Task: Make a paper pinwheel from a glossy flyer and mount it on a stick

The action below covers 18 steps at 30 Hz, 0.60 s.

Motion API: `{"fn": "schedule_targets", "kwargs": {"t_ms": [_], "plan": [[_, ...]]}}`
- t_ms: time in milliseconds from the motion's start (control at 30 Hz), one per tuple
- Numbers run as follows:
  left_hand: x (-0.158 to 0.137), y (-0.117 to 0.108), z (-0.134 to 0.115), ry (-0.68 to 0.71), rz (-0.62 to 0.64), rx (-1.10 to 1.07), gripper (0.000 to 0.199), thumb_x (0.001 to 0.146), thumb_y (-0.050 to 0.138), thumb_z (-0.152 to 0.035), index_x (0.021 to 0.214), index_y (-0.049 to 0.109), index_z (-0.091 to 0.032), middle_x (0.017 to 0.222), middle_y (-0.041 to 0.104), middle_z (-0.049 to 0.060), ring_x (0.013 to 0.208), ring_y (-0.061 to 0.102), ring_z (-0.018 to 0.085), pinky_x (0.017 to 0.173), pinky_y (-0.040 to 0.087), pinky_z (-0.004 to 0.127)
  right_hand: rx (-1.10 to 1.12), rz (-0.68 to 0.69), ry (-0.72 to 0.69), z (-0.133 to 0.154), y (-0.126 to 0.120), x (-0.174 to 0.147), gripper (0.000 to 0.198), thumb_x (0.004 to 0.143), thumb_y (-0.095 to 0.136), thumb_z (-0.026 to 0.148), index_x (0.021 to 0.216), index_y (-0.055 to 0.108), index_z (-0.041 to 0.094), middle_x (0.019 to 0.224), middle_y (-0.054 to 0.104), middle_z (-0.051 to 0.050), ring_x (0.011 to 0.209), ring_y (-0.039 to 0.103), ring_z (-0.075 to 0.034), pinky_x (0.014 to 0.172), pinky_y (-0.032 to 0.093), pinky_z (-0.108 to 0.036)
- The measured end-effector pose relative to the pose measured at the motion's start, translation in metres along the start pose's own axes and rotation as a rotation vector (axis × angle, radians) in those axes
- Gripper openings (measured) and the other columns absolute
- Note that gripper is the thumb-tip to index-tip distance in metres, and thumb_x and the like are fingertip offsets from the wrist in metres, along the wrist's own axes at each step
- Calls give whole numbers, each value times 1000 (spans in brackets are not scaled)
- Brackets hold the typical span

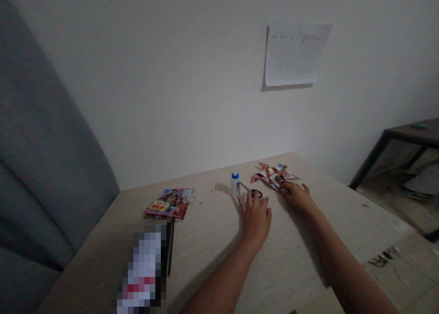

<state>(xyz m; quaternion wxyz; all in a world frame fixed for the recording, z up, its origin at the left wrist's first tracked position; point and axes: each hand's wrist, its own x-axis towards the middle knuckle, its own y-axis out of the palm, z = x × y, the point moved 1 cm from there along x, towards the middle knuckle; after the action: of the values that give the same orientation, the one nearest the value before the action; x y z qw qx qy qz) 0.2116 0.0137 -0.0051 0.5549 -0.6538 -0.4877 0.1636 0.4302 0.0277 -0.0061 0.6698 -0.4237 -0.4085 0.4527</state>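
On the table (206,241), my left hand (255,222) rests with its fingers spread, their tips at the black handle of a pair of scissors (256,194). Just left of those fingers stands a small white bottle of glue (235,186) with a blue cap, upright. A pinwheel (272,171) folded from colourful printed paper lies near the far edge. My right hand (297,196) has its fingers curled at the near side of the pinwheel, on what looks like its dark stick. The fingers partly hide that stick.
A stack of printed flyers (171,204) lies at the left, with thin dark sticks (170,247) nearer me. A blurred-out pale object (140,268) is beside them. A wall stands behind the table, a grey curtain (44,145) at the left, a dark table (411,133) at the right.
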Motion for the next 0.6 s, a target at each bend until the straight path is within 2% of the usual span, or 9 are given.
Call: {"fn": "schedule_targets", "kwargs": {"t_ms": [233,600], "plan": [[5,9,-12,182,60,-51,42,101,45,-47,140,57,-35,156,49,2,153,26,30,122,-3,72,29,0,48,-15,-3,3,37,88,48,19,116,70,30,144,63,-4,134,55,-26,120,6,-66],[22,16,-19,177,132,-37,44,100,44,-44,142,55,-37,158,47,0,154,23,30,120,-5,74,6,-51,160,-36,-12,4,38,92,45,24,118,72,29,134,70,-5,122,64,-26,122,3,-64]]}}
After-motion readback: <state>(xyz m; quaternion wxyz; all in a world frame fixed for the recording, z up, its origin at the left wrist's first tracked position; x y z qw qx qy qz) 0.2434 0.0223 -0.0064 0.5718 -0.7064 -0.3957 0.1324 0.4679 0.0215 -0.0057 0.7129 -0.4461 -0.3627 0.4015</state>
